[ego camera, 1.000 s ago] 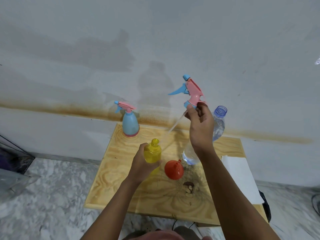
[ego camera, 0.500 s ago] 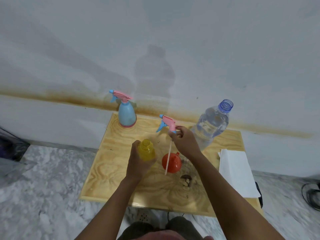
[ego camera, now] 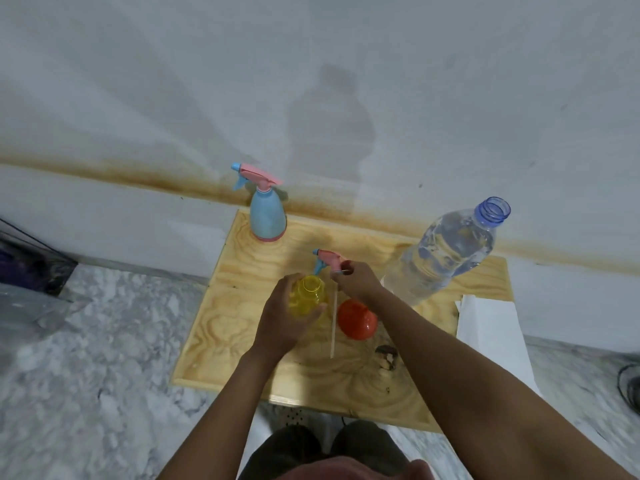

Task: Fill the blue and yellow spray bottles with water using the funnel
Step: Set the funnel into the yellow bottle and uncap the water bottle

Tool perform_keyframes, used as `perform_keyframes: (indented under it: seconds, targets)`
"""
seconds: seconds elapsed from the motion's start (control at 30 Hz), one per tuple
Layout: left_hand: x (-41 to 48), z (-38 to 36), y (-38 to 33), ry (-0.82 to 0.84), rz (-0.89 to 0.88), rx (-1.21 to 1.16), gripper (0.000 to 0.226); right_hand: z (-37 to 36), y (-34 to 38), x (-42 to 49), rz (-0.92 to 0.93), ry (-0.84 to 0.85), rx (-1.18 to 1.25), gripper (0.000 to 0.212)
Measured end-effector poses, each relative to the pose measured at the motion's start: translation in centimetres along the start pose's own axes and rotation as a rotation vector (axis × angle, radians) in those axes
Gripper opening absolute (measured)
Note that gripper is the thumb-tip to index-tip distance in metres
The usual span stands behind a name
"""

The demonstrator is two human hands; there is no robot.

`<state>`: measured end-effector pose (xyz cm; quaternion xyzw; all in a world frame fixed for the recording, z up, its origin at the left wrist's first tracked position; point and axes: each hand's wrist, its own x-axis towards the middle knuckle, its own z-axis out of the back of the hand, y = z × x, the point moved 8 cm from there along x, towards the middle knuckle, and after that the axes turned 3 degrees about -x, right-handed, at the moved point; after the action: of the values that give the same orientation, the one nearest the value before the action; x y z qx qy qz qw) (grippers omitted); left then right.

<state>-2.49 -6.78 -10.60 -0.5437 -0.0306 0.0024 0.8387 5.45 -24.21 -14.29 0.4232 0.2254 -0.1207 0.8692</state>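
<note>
Spray head nozzle left — tube toward viewer.

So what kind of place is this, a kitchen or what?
Likely a plain room corner in a home or workshop, not clearly a kitchen: a small plywood table stands on a marbled floor against a white wall with a brown stain band.

Pale plywood table, pushed against the wall. Standing on it: blue spray bottle far left, open water bottle far right, yellow bottle and orange funnel mid-table, white sheet at right edge.
</note>
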Motion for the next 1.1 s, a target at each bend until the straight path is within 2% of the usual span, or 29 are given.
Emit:
perform_keyframes:
  seconds: [0.17,0.4,0.5,0.57,0.8,1.1]
  targets:
    - [0.0,0.0,0.3,0.005,0.025,-0.050,0.059,-0.9,-2.1,0.9,-0.080,0.005,-0.031,0.026]
    - [0.0,-0.1,0.5,0.015,0.052,-0.067,0.061,-1.0,-2.0,1.2,-0.036,-0.050,-0.136,0.028]
    - [0.0,-0.2,0.6,0.028,0.068,-0.067,0.062,-0.8,-2.1,1.0,-0.053,-0.067,-0.147,0.041]
    - [-0.1,-0.3,0.6,0.033,0.072,-0.065,0.061,-0.4,-1.8,0.7,-0.032,-0.092,-0.145,0.042]
    - [-0.1,-0.4,0.1,0.027,0.075,-0.032,0.057,2.2,0.6,-5.4,0.170,-0.356,-0.020,0.026]
    - [-0.1,-0.3,-0.5,-0.031,0.014,0.028,0.060,5.6,-1.5,-12.6,0.371,-0.663,-0.056,0.025]
